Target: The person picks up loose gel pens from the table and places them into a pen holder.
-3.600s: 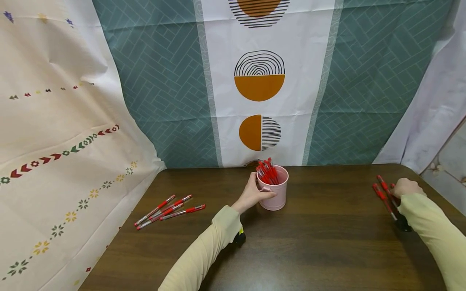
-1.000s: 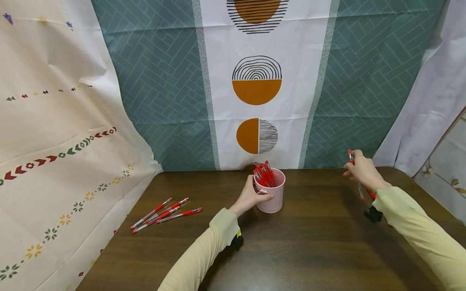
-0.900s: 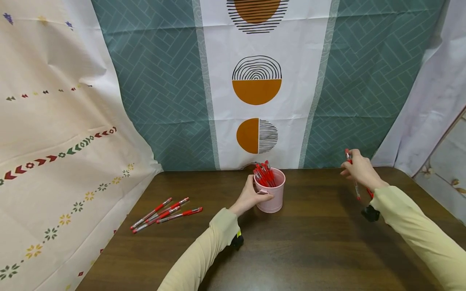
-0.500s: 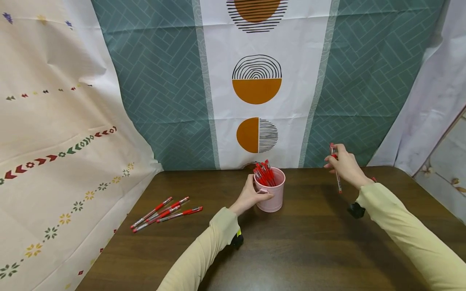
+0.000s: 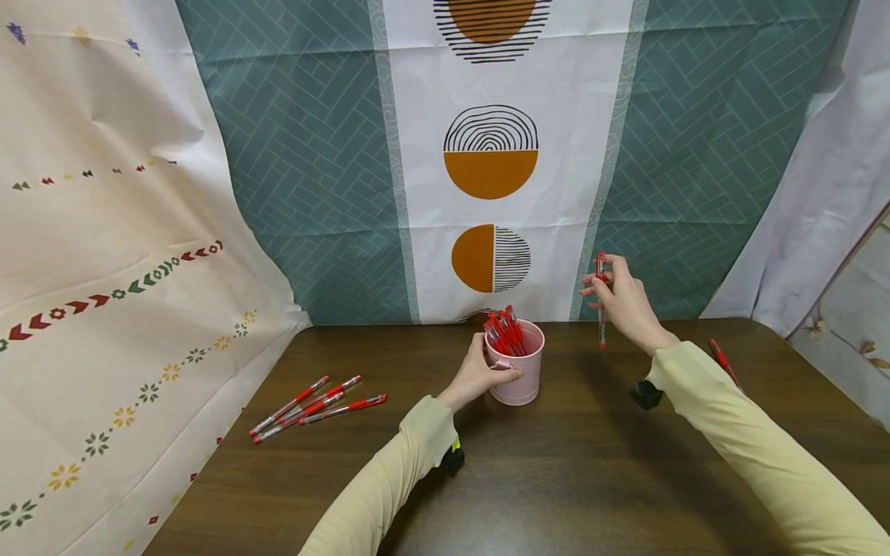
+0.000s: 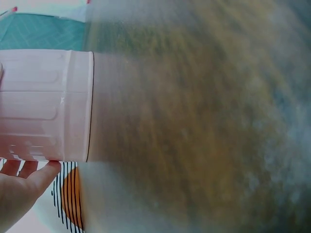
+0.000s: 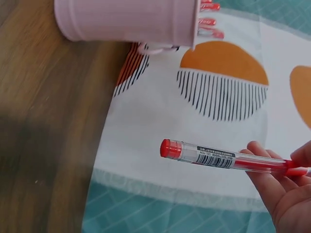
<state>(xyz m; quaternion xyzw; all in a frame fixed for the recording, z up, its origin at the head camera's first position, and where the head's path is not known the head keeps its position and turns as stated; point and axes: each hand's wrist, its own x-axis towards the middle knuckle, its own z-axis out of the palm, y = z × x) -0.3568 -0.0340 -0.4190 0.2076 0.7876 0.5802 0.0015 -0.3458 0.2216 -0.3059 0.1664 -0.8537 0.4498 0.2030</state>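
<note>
A pink cup (image 5: 520, 381) stands upright near the table's back edge, with several red pens (image 5: 505, 333) inside. My left hand (image 5: 480, 374) grips its left side by the handle; the left wrist view shows fingertips against the cup wall (image 6: 34, 107). Right of the cup and above table height, my right hand (image 5: 628, 303) pinches one clear and red pen (image 5: 602, 313), held almost vertical. In the right wrist view that pen (image 7: 218, 159) runs between thumb and fingers of the hand (image 7: 286, 194), its red end apart from the cup (image 7: 126, 22).
Several red pens (image 5: 306, 409) lie in a loose group at the table's left. A red pen (image 5: 725, 361) lies at the right, partly hidden by the right sleeve. Patterned cloths (image 5: 334, 193) hang behind the brown table (image 5: 542, 479) and along its sides.
From the pens at the right, my right hand has lifted one pen and carried it left toward the cup, a little higher. My left hand keeps its grip on the cup.
</note>
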